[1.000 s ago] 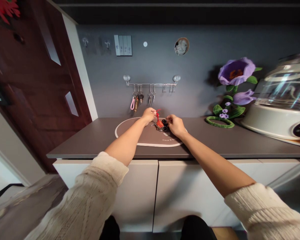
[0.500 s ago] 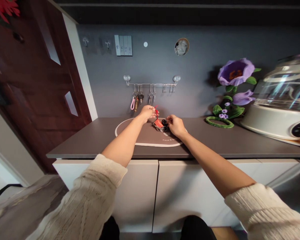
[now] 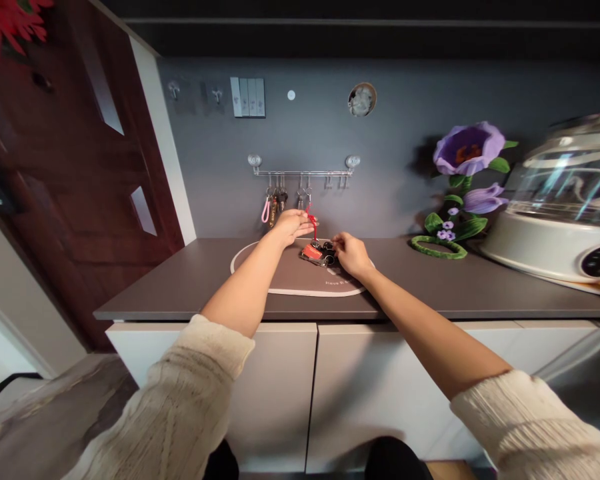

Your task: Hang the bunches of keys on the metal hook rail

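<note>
My left hand (image 3: 294, 225) is closed, pinching the red cord (image 3: 314, 225) of a bunch of keys just below the hook rail. From the cord hangs a red tag (image 3: 311, 252), with metal keys and a ring around it, low over the brown mat (image 3: 290, 277). My right hand (image 3: 351, 253) is closed at the right side of the bunch, its fingertips on a black key fob (image 3: 329, 249); the exact grip is partly hidden. Behind my left hand, the cord's upper end lies close to a hook of the clear hook rail (image 3: 305, 173).
Other keys (image 3: 281, 199) and a pink strap (image 3: 265, 210) hang on the rail's left hooks. To the right on the counter (image 3: 410, 287) stand a purple flower ornament (image 3: 470, 150) and a white appliance with a clear dome (image 3: 560, 220). A dark red door (image 3: 70, 167) is at left.
The red tag has turned and shifted slightly left and down. The red cord shows more length below my left fingers. Both hands stay nearly in place; the view has tilted up slightly.
</note>
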Available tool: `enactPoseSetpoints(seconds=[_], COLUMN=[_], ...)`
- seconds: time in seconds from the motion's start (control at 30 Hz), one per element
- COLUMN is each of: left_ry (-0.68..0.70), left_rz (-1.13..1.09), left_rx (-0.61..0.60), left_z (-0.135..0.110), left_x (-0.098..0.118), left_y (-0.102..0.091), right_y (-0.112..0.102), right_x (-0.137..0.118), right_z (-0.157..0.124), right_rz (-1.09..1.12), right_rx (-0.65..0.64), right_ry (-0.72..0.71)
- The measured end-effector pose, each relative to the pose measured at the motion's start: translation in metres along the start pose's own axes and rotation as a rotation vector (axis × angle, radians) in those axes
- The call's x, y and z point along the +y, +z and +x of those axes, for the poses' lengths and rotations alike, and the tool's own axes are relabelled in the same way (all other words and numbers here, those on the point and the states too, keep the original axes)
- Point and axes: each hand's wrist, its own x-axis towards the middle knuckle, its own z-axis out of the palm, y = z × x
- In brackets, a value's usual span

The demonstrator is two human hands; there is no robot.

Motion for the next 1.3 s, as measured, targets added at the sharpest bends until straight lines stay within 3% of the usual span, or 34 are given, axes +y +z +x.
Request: enactPoseSetpoints(seconds=[0.83,1.3], left_ry=[0.045,0.052], left_rz=[-0.427,-0.421], left_rx=[-0.114,-0.195], left_z=[-0.014,-0.018], left_x=[0.014,0.012], left_y=[0.011,0.016], right_y=[-0.01,-0.004], right_x=[-0.018,-0.013], right_z=[-0.006,-0.004], right_rz=[0.154,0.312], right_rx=[0.053,0.041], right_ry=[-0.159,-0.071])
